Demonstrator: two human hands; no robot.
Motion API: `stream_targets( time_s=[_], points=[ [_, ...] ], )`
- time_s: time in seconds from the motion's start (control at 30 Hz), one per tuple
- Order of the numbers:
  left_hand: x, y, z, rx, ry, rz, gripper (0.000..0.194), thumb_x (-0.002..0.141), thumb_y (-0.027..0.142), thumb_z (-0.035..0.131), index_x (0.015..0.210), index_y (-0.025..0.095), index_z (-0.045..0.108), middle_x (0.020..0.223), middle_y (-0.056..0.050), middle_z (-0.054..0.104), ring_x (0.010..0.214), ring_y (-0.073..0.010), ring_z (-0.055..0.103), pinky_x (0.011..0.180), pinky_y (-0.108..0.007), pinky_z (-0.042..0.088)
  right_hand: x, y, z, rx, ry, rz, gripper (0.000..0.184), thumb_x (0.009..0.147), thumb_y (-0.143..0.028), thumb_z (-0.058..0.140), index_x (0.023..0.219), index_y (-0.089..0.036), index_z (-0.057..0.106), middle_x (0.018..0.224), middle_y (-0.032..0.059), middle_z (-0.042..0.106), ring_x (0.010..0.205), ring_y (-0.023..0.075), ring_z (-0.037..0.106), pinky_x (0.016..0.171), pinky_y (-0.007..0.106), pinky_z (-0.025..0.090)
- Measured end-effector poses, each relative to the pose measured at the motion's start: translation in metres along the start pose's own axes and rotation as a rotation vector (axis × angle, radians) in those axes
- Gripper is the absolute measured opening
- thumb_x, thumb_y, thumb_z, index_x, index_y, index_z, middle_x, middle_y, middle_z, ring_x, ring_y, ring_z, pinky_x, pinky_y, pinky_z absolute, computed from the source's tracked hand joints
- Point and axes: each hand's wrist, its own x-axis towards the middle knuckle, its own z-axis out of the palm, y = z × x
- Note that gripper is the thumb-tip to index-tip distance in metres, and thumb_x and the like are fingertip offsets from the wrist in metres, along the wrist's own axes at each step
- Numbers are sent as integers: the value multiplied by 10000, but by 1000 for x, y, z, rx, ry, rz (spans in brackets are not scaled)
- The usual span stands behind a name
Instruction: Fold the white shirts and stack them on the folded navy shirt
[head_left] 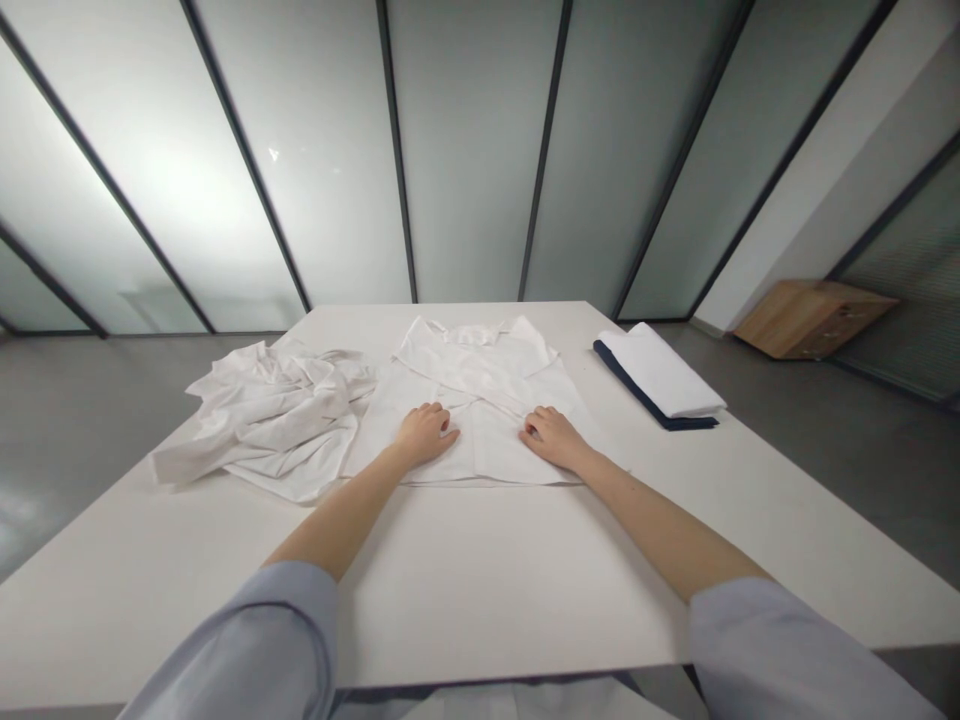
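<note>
Nearest are two grey-blue sleeves, the left sleeve (255, 640) and the right sleeve (787, 650), above the near edge of one white worktop (517, 580). Two bare forearms reach forward from them. The left hand (427, 433) rests on the left part of one white shirt (480, 395), and the right hand (553, 437) on its right part, well apart from each other. In each grip the fingers are bent and the thumb points inward; whether cloth is pinched beneath, I cannot tell. The shirt lies spread in the middle of the worktop, its hem near the person and its collar at the far end, with diagonal folds across the body. To the left, just beside it, is one crumpled heap of white cloth (285, 410); how many pieces are in it, I cannot tell. To the right, close to the edge, lie two folded pieces: one white cloth (664, 370) upon one dark cloth (686, 423). Farther, on the floor at right, stands one wooden cabinet (810, 318), its contents hidden. Behind are frosted panels (472, 150) with dark frames.
</note>
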Motion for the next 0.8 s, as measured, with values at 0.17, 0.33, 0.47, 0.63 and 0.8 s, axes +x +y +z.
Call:
stream_targets(
  time_s=[0.17, 0.33, 0.47, 0.63, 0.8],
  points=[
    [-4, -6, -4, -43, -27, -84, 362, 881, 487, 464, 937, 203, 681, 980, -94, 709, 935, -260, 649, 860, -367, 448, -2, -2, 1, 36, -25, 23, 345, 914, -475, 500, 1013, -179, 646, 1083, 116, 616, 1001, 227, 574, 893, 329, 409],
    [-7, -4, 5, -21, -43, 1, 593, 876, 606, 424, 1253, 176, 582, 1356, -141, 556, 1285, -288, 475, 1080, -405, 306, -1, 4, 10, -3, -78, 59, 583, 930, -604, 369, 1283, -178, 553, 1390, 147, 493, 1312, 283, 409, 1074, 411, 292],
    [-12, 3, 5, -24, -63, 87, 900, 700, 749, 570, 1390, 183, 454, 1511, -148, 362, 1397, -312, 309, 1135, -418, 237, -2, 7, 13, -12, -79, 64, 781, 882, -696, 368, 1436, -147, 416, 1543, 156, 287, 1426, 318, 222, 1131, 450, 207],
    [-10, 11, -3, -31, -87, 219, 424, 861, 547, 508, 1098, 226, 652, 1188, -94, 647, 1142, -249, 567, 1000, -359, 404, -5, -7, 7, 47, 11, -129, 757, 808, -691, 531, 1352, -165, 534, 1468, 147, 425, 1367, 278, 350, 1116, 404, 261],
    [-7, 14, 0, 47, -83, 216, 273, 836, 222, 516, 1070, 233, 656, 1089, -58, 682, 1033, -210, 605, 918, -329, 448, -1, -24, 6, 44, 28, -189, 496, 861, -500, 575, 1238, -182, 628, 1339, 126, 566, 1255, 260, 485, 1054, 392, 342]
  ],
)
